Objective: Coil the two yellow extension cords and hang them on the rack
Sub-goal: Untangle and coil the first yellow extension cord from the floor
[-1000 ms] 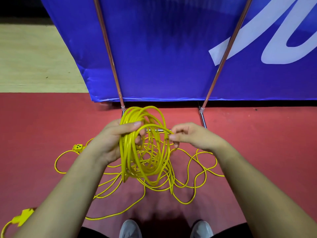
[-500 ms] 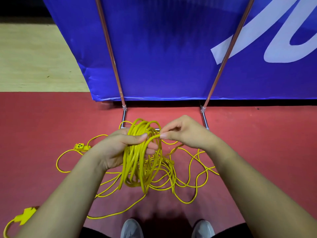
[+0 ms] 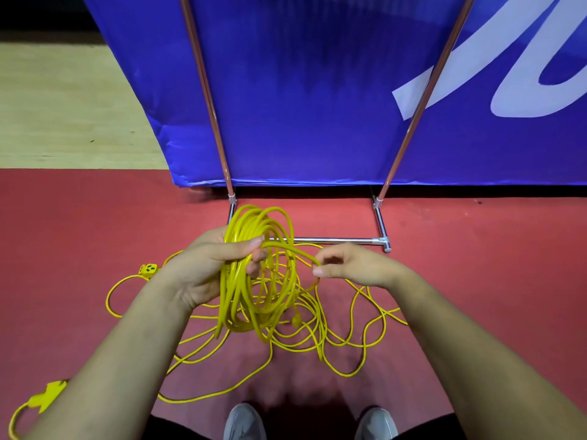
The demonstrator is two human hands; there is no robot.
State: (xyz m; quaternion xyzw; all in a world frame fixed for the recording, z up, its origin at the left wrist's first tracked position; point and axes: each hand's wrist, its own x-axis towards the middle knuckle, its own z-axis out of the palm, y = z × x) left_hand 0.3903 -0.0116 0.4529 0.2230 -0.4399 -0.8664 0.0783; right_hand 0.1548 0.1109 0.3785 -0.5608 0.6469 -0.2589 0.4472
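Note:
My left hand [image 3: 209, 268] grips a bundle of yellow cord loops [image 3: 254, 281] that hangs from it over the red floor. My right hand [image 3: 352, 265] pinches a strand of the same cord just right of the bundle. Loose yellow cord [image 3: 349, 338] lies tangled on the floor beneath both hands. A yellow socket end [image 3: 148, 270] lies left of my left wrist and a yellow plug [image 3: 44, 398] lies at the lower left. The rack [image 3: 333, 240] stands just beyond my hands, its metal base bar on the floor and two thin uprights rising.
A blue banner [image 3: 317, 90] with white lettering stands behind the rack's uprights. The red floor [image 3: 476, 249] meets a pale wooden floor [image 3: 63, 106] at the upper left. My two grey shoes [image 3: 244, 422] show at the bottom edge.
My right hand brought a strand in to the bundle, then moved back out to the right along the cord. The bundle has shifted slightly in my left hand.

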